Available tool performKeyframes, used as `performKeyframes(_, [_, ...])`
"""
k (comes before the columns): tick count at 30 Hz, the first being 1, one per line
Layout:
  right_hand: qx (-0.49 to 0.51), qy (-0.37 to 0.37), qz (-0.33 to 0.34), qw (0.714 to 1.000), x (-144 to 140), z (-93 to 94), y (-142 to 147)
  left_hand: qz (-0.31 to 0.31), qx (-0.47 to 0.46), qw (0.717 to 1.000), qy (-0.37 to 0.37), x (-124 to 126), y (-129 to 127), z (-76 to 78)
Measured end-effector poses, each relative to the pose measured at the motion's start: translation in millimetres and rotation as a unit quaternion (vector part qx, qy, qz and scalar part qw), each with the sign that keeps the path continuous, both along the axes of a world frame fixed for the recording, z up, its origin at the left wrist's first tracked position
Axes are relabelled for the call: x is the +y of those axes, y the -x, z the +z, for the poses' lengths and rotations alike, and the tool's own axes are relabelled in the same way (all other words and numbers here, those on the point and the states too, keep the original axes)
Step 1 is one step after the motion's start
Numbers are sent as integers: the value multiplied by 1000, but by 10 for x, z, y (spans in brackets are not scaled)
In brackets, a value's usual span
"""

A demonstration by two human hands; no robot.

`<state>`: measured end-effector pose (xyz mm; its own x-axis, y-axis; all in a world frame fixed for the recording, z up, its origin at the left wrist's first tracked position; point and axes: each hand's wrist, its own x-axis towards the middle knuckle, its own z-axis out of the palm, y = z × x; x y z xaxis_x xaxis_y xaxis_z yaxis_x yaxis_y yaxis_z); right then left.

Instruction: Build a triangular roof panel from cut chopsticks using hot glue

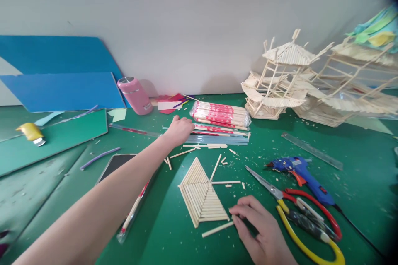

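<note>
My left hand lies loosely curled on the loose sticks before the plastic pack full of wrapped chopsticks. My right hand, fingers bent, touches the stick fan; scissors sit beside it.

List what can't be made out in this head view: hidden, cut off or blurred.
- Left hand: fingertips hidden behind its own knuckles, so its grip on the wrapped sticks is unclear.
- Right hand: wrist cut off by the bottom edge.
- Stick model at far right: blurred, cut by the right edge.
- Yellow-handled pliers: jaws partly under the scissors.
</note>
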<state>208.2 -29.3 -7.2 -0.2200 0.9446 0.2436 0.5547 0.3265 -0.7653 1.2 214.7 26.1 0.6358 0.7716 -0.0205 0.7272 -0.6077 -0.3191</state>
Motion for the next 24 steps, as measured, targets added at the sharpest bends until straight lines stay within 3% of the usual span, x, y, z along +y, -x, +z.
performKeyframes(6, [10, -4, -1, 1000, 4, -14, 2, -14, -53, 998, 17, -53, 28, 40])
performKeyframes(11, [34, -6, -9, 999, -12, -29, 9, -2, -140, 988, 62, -161, 98, 280])
performKeyframes(15, [132, 59, -68, 987, -30, 109, -16, 15, -245, 963, 116, -636, 59, 539])
performKeyframes(18, [268, 119, -150, 944, 41, 313, -59, 13, -320, 923, 216, -1213, -18, 619])
performKeyframes(20, [354, 135, -156, 912, 137, 432, -77, 82, -483, 746, 450, -1587, -69, 590])
performKeyframes(21, [386, 136, -158, 899, 190, 471, -79, 115, -514, 663, 531, -1746, -91, 554])
performKeyframes(22, [406, 138, -162, 889, 239, 494, -75, 138, -540, 596, 578, -1881, -110, 508])
performKeyframes(24, [421, 134, -174, 880, 315, 496, -51, 185, -573, 516, 609, -2080, -139, 403])
